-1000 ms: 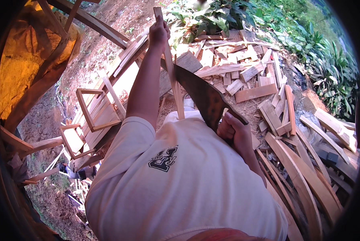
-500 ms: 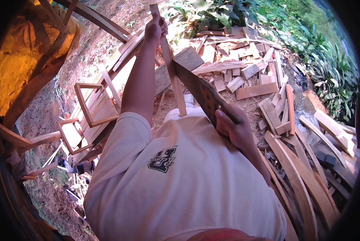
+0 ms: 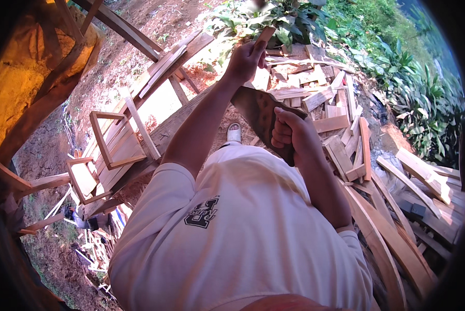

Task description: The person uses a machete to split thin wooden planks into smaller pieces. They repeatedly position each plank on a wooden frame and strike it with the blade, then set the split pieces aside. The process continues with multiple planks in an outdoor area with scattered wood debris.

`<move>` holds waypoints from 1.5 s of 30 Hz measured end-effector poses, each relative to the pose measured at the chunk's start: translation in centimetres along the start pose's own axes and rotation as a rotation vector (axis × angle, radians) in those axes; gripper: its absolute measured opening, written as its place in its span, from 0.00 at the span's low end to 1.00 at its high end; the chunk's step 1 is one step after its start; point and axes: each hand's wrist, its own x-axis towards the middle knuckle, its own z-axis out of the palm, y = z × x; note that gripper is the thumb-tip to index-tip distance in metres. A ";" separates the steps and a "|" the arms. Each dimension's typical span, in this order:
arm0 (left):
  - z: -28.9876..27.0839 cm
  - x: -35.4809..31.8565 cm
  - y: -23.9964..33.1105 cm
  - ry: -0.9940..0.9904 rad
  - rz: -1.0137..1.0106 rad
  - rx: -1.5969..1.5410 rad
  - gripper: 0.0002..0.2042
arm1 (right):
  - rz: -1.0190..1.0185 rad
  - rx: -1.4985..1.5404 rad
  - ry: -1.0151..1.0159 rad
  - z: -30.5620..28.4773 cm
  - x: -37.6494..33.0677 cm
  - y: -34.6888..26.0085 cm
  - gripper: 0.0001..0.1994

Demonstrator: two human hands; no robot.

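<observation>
Left hand [image 3: 246,61] clenched, extended far forward, right hand [image 3: 291,129] clenched, closer in

Your clothing, viewed from above: a pale, softly creased shirt [image 3: 274,238] with short, hemmed sleeves [image 3: 173,182]; a dark block-letter emblem [image 3: 201,213], overlaid with lighter script, marks the chest. Your forearms [image 3: 204,123] are bare; your visible foot wears light-coloured footwear [image 3: 234,134].

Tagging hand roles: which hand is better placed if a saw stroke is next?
Right, it seems: the right hand grips the saw, while the left hand is occupied holding a wooden strip farther forward.
</observation>
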 end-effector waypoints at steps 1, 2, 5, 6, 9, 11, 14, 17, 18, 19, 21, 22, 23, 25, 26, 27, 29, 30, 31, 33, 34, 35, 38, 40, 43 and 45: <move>-0.4 -0.2 -1.0 0.029 0.047 0.156 0.29 | 0.023 0.012 -0.015 0.1 -0.2 0.4 0.19; -0.6 -0.7 -0.9 0.122 0.194 0.203 0.30 | 0.013 0.035 -0.028 -0.4 -0.1 1.0 0.18; -2.6 -5.2 -2.1 0.354 0.429 0.313 0.38 | 0.005 0.161 -0.037 -1.9 -1.5 0.0 0.17; -3.6 -7.1 -3.9 0.451 0.417 0.298 0.43 | -0.003 0.188 -0.057 -2.6 -2.1 -0.4 0.16; -6.0 -12.8 -8.4 0.344 0.234 0.369 0.45 | -0.069 0.256 -0.122 -4.9 -4.3 -1.9 0.16; -6.7 -14.3 -8.1 0.062 -0.091 0.405 0.31 | -0.070 0.265 -0.109 -5.9 -5.0 -2.2 0.15; -6.4 -15.3 -9.2 -0.028 -0.163 0.470 0.21 | -0.034 0.303 -0.074 -8.6 -5.4 -2.4 0.14; -9.9 -17.7 -12.7 0.072 0.063 0.548 0.20 | -0.289 0.487 0.015 -15.9 -9.1 -4.9 0.13; -11.7 -18.8 -13.8 0.060 -0.028 0.597 0.21 | -0.483 0.473 0.066 -18.9 -10.8 -5.8 0.14; -13.7 -20.3 -14.9 0.040 -0.121 0.650 0.22 | -0.671 0.455 0.118 -21.9 -12.5 -6.7 0.14; -14.7 -22.6 -14.9 -0.011 -0.397 0.517 0.25 | -0.906 0.396 0.099 -25.2 -15.8 -9.1 0.17; -13.9 -22.8 -14.2 -0.023 -0.569 0.339 0.26 | -0.937 0.282 0.160 -25.6 -16.8 -9.8 0.17; -12.9 -22.4 -13.7 -0.035 -0.727 0.158 0.28 | -0.980 0.228 0.258 -25.4 -17.0 -9.9 0.17; -10.2 -21.0 -13.1 0.006 -0.695 -0.226 0.30 | -0.998 0.161 0.488 -23.6 -15.8 -8.6 0.17; -8.7 -20.2 -12.8 0.020 -0.672 -0.421 0.32 | -0.990 0.147 0.691 -20.8 -14.4 -7.7 0.17; -6.9 -19.0 -12.6 0.036 -0.665 -0.499 0.33 | -1.003 0.119 0.752 -20.2 -13.4 -6.3 0.17; -4.0 -17.5 -11.0 0.100 -0.658 -0.631 0.36 | -0.929 0.177 0.796 -19.9 -10.8 -3.3 0.18; -2.6 -16.6 -10.0 0.084 -0.637 -0.654 0.36 | -0.905 0.203 0.772 -19.8 -9.7 -1.8 0.18; -1.2 -15.6 -8.7 0.060 -0.617 -0.675 0.37 | -0.895 0.195 0.783 -19.2 -8.6 -0.5 0.18; 0.8 -13.9 -6.4 0.029 -0.606 -0.727 0.37 | -0.796 0.234 0.781 -18.8 -6.9 1.3 0.21; 1.6 -13.3 -5.5 0.025 -0.617 -0.755 0.37 | -0.766 0.181 0.808 -17.5 -6.0 1.9 0.21; 2.4 -12.7 -4.5 0.015 -0.629 -0.790 0.36 | -0.761 0.206 0.752 -17.3 -5.5 2.4 0.20; 4.0 -11.1 -0.8 -0.063 -0.564 -0.729 0.34 | -0.703 0.210 0.723 -15.9 -4.3 3.2 0.17; 5.1 -10.4 0.4 -0.083 -0.532 -0.713 0.33 | -0.678 0.197 0.678 -15.1 -4.1 3.5 0.14; 6.4 -9.7 1.6 -0.081 -0.497 -0.698 0.32 | -0.655 0.188 0.641 -14.5 -3.7 4.2 0.13; 7.3 -9.5 2.6 -0.088 -0.487 -0.686 0.33 | -0.668 0.131 0.631 -13.9 -4.1 4.4 0.15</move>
